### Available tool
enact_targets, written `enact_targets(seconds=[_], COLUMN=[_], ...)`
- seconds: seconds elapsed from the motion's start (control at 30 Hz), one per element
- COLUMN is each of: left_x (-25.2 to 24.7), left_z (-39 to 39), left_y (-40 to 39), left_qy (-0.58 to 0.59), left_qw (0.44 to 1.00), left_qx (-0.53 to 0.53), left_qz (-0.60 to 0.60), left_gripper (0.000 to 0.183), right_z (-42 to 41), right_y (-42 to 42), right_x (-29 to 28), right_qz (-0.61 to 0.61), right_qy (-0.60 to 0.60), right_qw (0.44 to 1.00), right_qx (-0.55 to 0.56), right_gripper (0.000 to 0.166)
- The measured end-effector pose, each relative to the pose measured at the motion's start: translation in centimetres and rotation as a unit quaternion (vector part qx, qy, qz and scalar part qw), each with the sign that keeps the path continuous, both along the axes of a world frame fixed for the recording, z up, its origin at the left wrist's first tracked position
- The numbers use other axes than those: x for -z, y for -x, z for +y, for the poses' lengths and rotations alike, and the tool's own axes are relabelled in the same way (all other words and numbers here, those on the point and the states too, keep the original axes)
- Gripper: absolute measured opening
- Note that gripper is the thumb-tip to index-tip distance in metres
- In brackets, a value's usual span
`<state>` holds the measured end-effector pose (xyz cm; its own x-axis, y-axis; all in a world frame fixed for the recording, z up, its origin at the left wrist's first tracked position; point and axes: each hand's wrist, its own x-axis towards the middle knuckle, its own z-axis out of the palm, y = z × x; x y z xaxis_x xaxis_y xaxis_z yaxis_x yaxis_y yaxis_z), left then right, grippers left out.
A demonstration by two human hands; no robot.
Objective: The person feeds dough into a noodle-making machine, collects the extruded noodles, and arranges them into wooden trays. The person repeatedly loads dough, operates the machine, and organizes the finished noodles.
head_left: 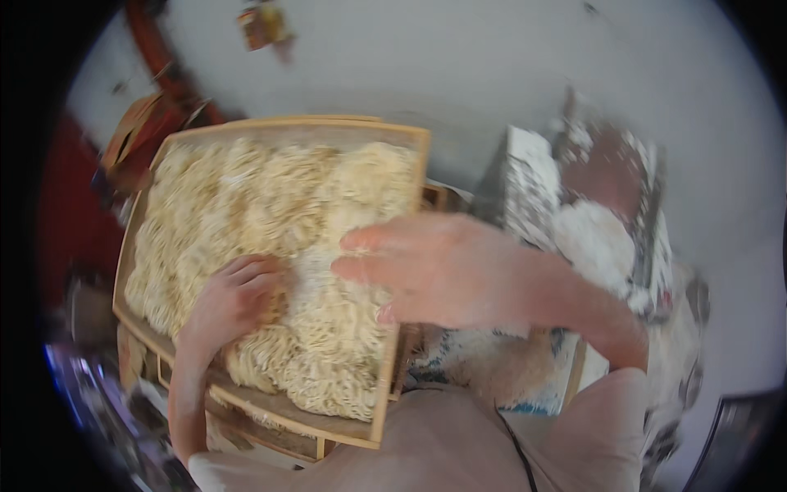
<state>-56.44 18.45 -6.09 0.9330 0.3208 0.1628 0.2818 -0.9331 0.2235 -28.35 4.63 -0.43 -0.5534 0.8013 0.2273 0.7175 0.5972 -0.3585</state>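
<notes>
A shallow wooden tray (424, 154) lies before me, spread with coils of pale fresh noodles (283, 190). My left hand (237, 301) rests on the noodles left of the tray's middle, fingers curled; whether it grips any strands is hidden. My right hand (424, 270) is over the tray's right side, fingers pointing left and apart, with nothing seen in it. Between the hands a patch of noodles looks whitened, as with flour.
Beneath the tray stand other wooden trays (320, 448). To the right are a metal machine part (535, 184) dusted white and a heap of white powder (593, 243). A floury board (510, 363) lies near my body. A cardboard box (132, 138) is at the upper left.
</notes>
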Motion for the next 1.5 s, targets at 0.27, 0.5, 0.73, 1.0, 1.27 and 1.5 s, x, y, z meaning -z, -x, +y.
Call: enact_targets(seconds=[0.27, 0.5, 0.73, 1.0, 1.27, 1.5], left_x=[-3.7, -8.0, 0.7, 21.0, 42.7, 47.5], left_z=[-5.4, -19.6, -30.2, -30.0, -27.2, -26.3], left_y=[0.5, -7.9, -12.5, -19.6, -27.8, -31.8], left_qy=[0.15, 0.313, 0.517, 0.823, 0.698, 0.808], left_qw=[0.978, 0.882, 0.824, 0.562, 0.706, 0.539], left_qx=[-0.112, 0.342, 0.219, -0.069, -0.059, -0.174], left_qz=[-0.09, 0.085, 0.08, -0.048, -0.102, -0.162], left_gripper=[0.014, 0.026, 0.034, 0.037, 0.048, 0.034], right_z=[-20.1, -33.6, -36.3, -38.8, -36.9, -35.2], right_y=[-10.4, -12.6, -16.0, -22.6, -24.2, -25.6], right_x=[0.5, 14.0, 38.8, 54.0, 57.0, 56.1], right_qz=[0.224, 0.614, 0.77, 0.692, 0.856, 0.852], right_qy=[-0.094, 0.02, -0.076, -0.057, -0.076, -0.079], right_qw=[0.931, 0.766, 0.351, 0.265, 0.155, 0.08], right_qx=[0.273, 0.19, 0.528, 0.67, 0.488, 0.511], right_gripper=[0.033, 0.03, 0.037, 0.049, 0.045, 0.018])
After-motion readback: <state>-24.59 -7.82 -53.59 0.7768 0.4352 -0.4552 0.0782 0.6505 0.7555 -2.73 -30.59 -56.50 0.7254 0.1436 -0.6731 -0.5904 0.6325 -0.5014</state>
